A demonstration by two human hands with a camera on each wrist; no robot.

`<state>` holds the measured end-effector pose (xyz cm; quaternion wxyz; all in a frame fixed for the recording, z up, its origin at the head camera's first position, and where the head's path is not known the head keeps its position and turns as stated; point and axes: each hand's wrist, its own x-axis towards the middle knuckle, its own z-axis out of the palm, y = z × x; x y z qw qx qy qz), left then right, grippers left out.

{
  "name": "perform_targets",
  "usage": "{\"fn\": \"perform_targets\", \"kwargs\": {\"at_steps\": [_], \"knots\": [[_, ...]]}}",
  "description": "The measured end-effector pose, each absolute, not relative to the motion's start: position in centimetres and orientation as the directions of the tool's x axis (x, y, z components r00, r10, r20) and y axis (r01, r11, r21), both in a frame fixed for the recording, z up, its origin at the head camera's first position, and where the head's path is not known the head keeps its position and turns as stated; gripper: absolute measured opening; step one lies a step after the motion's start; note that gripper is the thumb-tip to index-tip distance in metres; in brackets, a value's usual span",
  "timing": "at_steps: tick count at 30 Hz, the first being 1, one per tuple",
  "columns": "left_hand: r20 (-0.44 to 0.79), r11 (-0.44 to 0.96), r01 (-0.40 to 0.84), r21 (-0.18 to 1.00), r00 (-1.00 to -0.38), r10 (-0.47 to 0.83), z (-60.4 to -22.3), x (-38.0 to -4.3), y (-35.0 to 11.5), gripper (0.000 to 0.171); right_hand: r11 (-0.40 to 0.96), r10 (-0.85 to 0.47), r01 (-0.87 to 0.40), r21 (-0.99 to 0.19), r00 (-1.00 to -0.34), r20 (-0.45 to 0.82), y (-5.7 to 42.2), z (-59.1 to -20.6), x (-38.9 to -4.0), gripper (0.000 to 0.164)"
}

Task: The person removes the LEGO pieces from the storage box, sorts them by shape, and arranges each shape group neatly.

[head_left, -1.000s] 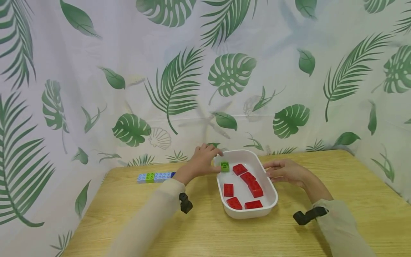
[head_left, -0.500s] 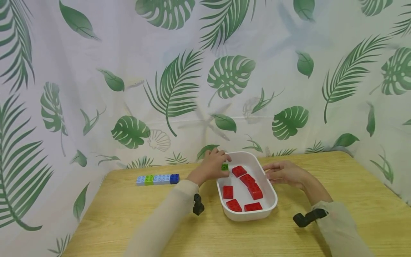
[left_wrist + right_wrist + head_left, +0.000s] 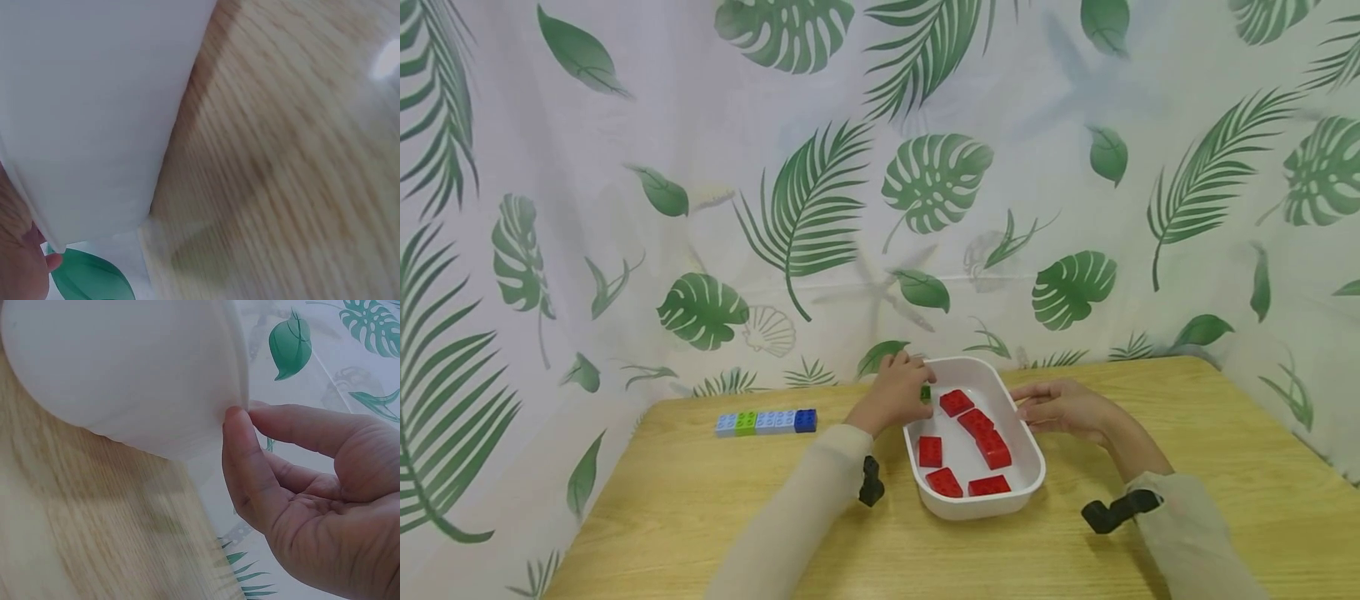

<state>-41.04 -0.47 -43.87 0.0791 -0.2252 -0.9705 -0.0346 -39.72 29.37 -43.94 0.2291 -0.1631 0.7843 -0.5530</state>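
Observation:
A white plastic tub (image 3: 970,506) stands on the table with several red building bricks (image 3: 977,423) in it. My left hand (image 3: 895,394) reaches over the tub's far left rim, its thumb and fingers round a green brick (image 3: 926,392) that is mostly hidden behind them. In the left wrist view, the tub's outer wall (image 3: 100,112) covers the brick and most of that hand. On the right side, my right hand (image 3: 1067,408) pinches the tub's rim between thumb and fingertips, as the right wrist view shows on the tub wall (image 3: 125,369).
A row of joined light blue, lime green and dark blue bricks (image 3: 766,422) lies on the wooden table (image 3: 685,517), left of the tub. A white curtain (image 3: 842,317) with a green leaf print hangs behind the table's far edge.
My left hand has moved right over the rim, and its fingers have come together round the green brick. The dark blue end of the brick row is uncovered. My right hand stays at the rim.

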Motion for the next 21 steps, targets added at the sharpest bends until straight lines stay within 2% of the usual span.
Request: {"fn": "perform_targets", "kwargs": {"at_steps": [21], "knots": [[0.113, 0.913, 0.393, -0.109, -0.907, 0.405, -43.87, -40.74, 0.38, 0.04, 0.352, -0.504, -0.005, -0.936, -0.844, -0.185, 29.41, -43.92, -39.81, 0.057]]}}
